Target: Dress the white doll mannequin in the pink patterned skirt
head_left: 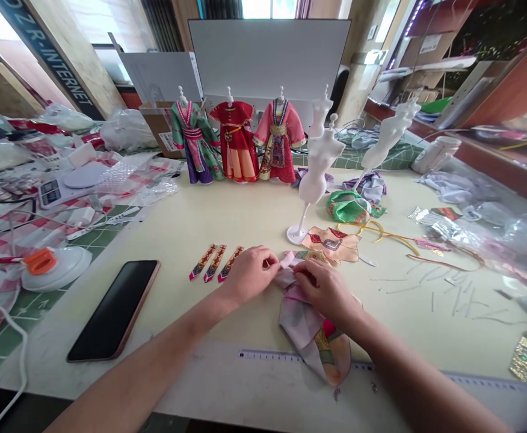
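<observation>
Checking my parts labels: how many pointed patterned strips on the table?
3, in a row left of the left hand: the leftmost strip, the middle strip and the right strip, nearest that hand. Others could be hidden under the hand or fabric.

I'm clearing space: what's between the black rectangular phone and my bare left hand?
Head view: three narrow, pointed, orange-patterned strips lie between phone and left hand.

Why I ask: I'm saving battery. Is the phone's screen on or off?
Off, it seems: the phone lies face up, its screen black all over.
</observation>
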### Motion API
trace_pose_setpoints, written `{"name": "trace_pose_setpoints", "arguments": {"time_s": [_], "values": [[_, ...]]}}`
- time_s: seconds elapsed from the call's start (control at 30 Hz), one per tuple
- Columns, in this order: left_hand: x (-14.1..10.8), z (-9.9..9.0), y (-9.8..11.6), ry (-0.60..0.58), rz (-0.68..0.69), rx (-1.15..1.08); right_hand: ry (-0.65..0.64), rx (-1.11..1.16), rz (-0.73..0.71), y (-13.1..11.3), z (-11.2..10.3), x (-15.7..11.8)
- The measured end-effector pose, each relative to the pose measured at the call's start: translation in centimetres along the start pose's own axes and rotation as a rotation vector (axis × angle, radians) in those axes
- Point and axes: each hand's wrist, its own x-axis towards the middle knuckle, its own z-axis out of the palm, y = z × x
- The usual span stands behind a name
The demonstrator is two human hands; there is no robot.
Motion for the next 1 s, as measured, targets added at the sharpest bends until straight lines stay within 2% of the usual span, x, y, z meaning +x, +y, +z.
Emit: {"name": "trace_pose_setpoints", "arguments": {"time_s": [0.07,0.17,0.23,0.3,0.5,0.67,0.73,0.87,1.0], "values": [[0.1,-1.0,0.5,-0.006,-0.066,-0.11,0.008,0.013,0.012,0.1,0.0,0.1],[0.0,-2.6,1.6,-0.082,-0.273,-0.481,0.095,0.078,0.027,-0.1,-0.1,0.1],[-0.2,-3.3,2.3,-0.161,-0.395,-0.709,0.143,0.197,0.035,-0.6,-0.4,0.0],[-0.5,-3.7,3.0,-0.219,-0.441,-0.798,0.115,0.35,0.045,-1.4,-0.7,-0.2],[-2.0,-3.4,3.6,-0.33,-0.483,-0.882,-0.138,0.807,0.166,-3.2,-0.9,-0.9],[-3.4,-3.1,2.7,-0.256,-0.484,-0.876,-0.321,1.127,0.334,-3.6,-0.7,-1.4],[-4.0,-2.9,2.3,-0.233,-0.446,-0.834,-0.365,1.148,0.353,-3.7,-0.9,-1.5],[-4.8,-2.7,1.7,-0.263,-0.409,-0.764,-0.34,1.072,0.315,-3.9,-1.3,-1.4],[-5.4,-2.1,1.6,-0.29,-0.354,-0.801,-0.363,1.071,0.264,-4.1,-1.2,-1.5]]}}
